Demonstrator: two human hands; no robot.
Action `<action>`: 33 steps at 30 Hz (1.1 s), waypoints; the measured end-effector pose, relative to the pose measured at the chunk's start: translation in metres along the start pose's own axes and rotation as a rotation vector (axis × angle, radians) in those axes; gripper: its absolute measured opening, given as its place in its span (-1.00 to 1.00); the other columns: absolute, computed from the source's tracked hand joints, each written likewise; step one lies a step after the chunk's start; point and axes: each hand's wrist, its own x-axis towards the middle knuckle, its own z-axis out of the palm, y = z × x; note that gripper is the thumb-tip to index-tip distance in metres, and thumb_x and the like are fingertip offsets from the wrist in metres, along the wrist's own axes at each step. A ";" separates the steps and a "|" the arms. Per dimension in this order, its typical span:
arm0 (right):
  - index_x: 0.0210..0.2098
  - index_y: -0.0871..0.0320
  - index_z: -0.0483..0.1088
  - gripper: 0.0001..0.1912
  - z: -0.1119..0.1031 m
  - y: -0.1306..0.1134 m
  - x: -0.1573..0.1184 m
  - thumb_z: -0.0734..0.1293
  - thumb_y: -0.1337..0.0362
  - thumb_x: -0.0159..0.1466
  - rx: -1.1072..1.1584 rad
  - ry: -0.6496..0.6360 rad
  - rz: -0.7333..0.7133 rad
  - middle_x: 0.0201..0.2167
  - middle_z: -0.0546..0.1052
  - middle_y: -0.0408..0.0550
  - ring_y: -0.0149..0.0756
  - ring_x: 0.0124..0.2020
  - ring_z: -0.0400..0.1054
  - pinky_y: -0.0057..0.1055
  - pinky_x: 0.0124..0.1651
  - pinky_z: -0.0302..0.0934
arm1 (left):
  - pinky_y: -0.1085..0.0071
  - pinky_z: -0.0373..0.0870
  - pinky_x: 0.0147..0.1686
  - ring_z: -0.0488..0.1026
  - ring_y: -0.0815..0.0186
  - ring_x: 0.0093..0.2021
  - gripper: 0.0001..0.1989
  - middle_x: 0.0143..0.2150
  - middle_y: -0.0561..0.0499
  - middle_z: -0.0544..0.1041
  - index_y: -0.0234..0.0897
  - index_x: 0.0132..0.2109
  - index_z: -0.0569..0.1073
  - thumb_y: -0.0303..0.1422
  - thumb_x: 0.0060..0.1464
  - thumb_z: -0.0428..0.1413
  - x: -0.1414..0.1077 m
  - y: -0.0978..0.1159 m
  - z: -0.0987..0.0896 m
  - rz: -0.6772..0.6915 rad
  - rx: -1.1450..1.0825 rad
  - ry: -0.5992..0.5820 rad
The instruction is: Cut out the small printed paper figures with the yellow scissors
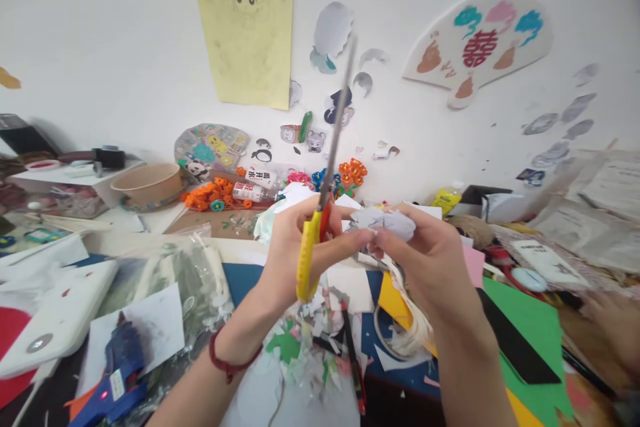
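My left hand (287, 257), with a dark red cord on its wrist, has scissors (311, 250) hooked in it. Their handle is yellow and red, and the long blades point up, seemingly together. The same hand's thumb reaches across to a crumpled or folded white paper piece (387, 221). My right hand (433, 260) pinches that paper from the other side, so both thumbs meet at its lower edge. Faint pencil-like lines show on the paper. Below the hands lies a heap of paper scraps (315, 330) in white, green and pink.
A blue glue gun (117, 360) with a lit red light rests at lower left, near a white device (55, 313). Green card (535, 327) and a black strip (520, 340) lie right. Behind are a beige bowl (150, 183) and orange flowers (213, 195). Another hand (615, 320) shows far right.
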 end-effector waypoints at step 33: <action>-0.38 0.08 0.52 -0.90 -0.009 -0.003 0.001 0.49 0.23 0.23 -0.010 0.047 -0.007 -0.48 0.47 -0.21 -0.43 -0.44 0.31 -0.50 -0.39 0.22 | 0.56 0.22 -0.63 0.49 0.41 -0.56 -0.71 -0.58 0.17 0.41 -0.25 -0.43 0.33 -0.34 0.01 0.33 0.006 0.000 -0.015 0.078 0.168 0.083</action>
